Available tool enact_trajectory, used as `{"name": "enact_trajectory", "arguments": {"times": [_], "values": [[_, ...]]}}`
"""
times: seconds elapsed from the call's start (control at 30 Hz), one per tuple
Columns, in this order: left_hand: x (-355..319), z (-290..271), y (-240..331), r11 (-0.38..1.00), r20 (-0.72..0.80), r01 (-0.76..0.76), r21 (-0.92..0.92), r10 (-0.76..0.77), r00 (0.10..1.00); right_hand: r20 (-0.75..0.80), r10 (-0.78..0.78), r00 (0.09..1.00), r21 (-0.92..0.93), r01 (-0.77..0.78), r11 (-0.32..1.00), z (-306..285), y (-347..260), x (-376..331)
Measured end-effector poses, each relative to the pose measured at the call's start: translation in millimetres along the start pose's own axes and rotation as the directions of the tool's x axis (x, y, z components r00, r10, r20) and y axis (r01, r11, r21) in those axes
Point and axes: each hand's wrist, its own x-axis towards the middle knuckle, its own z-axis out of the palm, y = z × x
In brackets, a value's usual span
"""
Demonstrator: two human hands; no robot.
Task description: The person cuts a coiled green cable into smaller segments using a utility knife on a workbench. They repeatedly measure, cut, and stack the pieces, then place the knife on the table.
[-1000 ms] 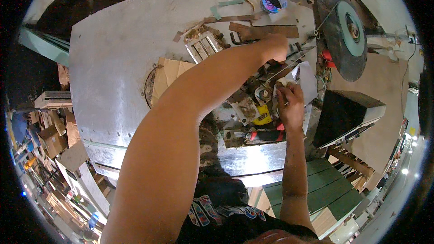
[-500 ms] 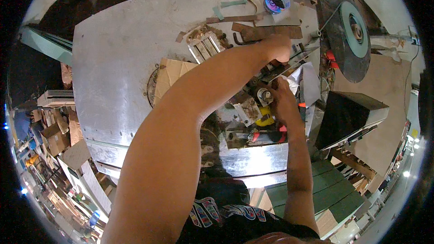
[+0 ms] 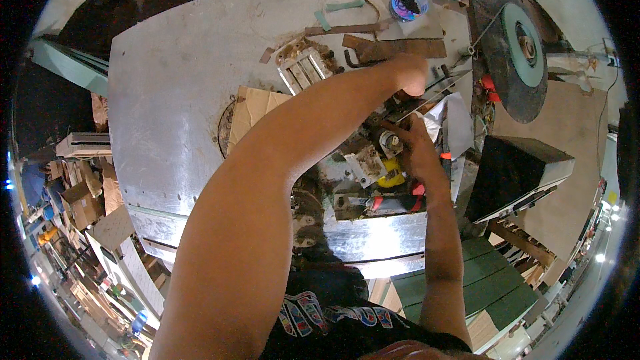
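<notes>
A: Steel table (image 3: 173, 93), grinding disc (image 3: 517, 53) at the far right. Hands?

B: Left hand (image 3: 410, 73) clenches a metal strip (image 3: 437, 87); right hand (image 3: 413, 143) pinches a small cylinder (image 3: 388, 141) below it. A slipping strip could nick fingers.

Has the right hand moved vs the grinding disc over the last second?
Yes. The right hand shifted left, away from the grinding disc, and now sits at the small cylindrical part.
</notes>
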Motion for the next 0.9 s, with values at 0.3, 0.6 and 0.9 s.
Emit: {"name": "enact_trajectory", "arguments": {"times": [0.3,0.6,0.9], "values": [[10.0,7.6,-12.1,0.981,0.220,0.089,0.173,-0.127,0.967,-0.119,-0.080,0.990,0.210,0.104,0.972,-0.4,-4.1,5.8],[-1.3,-5.9,-9.7,0.968,0.319,-0.057,0.246,-0.025,0.947,-0.293,0.044,0.955,0.418,0.087,0.904,-10.7,-6.6,-20.8],[-79.5,-60.8,16.6,0.986,-0.013,0.081,0.144,-0.080,0.997,-0.633,0.221,0.742,0.447,0.117,0.887,-42.9,-54.8,-106.5]]}}
